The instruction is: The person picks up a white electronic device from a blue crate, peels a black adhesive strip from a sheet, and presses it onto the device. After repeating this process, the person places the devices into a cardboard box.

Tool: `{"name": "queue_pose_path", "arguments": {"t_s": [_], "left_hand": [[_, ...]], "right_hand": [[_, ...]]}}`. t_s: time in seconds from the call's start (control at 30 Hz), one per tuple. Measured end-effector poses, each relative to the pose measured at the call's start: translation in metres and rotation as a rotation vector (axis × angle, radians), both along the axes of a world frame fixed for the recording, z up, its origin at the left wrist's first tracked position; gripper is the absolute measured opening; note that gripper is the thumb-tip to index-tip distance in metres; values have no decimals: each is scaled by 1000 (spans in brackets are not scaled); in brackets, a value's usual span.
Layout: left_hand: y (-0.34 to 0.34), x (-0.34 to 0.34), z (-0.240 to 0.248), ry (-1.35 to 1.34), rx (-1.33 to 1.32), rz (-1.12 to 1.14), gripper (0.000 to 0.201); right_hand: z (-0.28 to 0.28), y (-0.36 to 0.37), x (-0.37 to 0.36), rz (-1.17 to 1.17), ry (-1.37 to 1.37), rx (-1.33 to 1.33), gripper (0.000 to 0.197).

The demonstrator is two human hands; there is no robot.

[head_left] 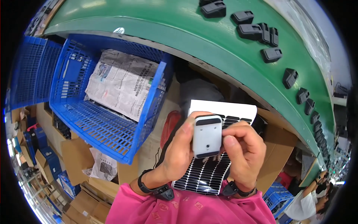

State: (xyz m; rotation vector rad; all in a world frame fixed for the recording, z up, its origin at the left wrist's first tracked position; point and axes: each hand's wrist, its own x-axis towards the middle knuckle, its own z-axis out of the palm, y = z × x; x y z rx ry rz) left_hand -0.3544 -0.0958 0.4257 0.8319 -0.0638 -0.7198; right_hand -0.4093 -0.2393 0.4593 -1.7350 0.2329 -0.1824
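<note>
My left hand grips a flat, pale grey rounded rectangular casing by its left side. A black strip lies across each end of the casing, and a small dark hole shows near its lower end. Beside its right edge my right hand is closed, with thumb and forefinger pinched together; whatever lies between them is too small to tell. Under both hands, across my lap, rests a sheet of black oblong stickers. Its white far end curls up beyond the casing.
A curved green workbench runs along the far side, with several black plastic housings on its right part. At left stands a blue crate with newspaper inside. Cardboard boxes surround me; another person is at far right.
</note>
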Motion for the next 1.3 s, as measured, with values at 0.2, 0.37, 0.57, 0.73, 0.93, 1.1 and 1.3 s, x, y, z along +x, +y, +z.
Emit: {"name": "queue_pose_path", "arguments": {"t_s": [0.2, 0.37, 0.57, 0.73, 0.93, 1.1, 1.3], "left_hand": [[61, 48, -1, -79, 344, 173, 42], [126, 157, -88, -224, 773, 430, 50], [123, 227, -260, -398, 1131, 163, 43], [69, 241, -353, -743, 1271, 278, 26], [31, 239, -372, -768, 1521, 58, 20], [18, 243, -357, -696, 1454, -65, 33], [59, 258, -389, -953, 1327, -243, 35]], "right_hand": [[-8, -57, -19, -378, 16, -11, 11], [-47, -158, -67, -536, 187, 410, 32], [-78, -220, -76, -639, 102, 623, 37], [-82, -226, -67, -904, 111, 523, 36], [-72, -224, -66, -894, 190, 504, 38], [-70, -232, -74, -938, 102, 483, 38], [-77, -223, -64, -902, 130, 525, 37]]}}
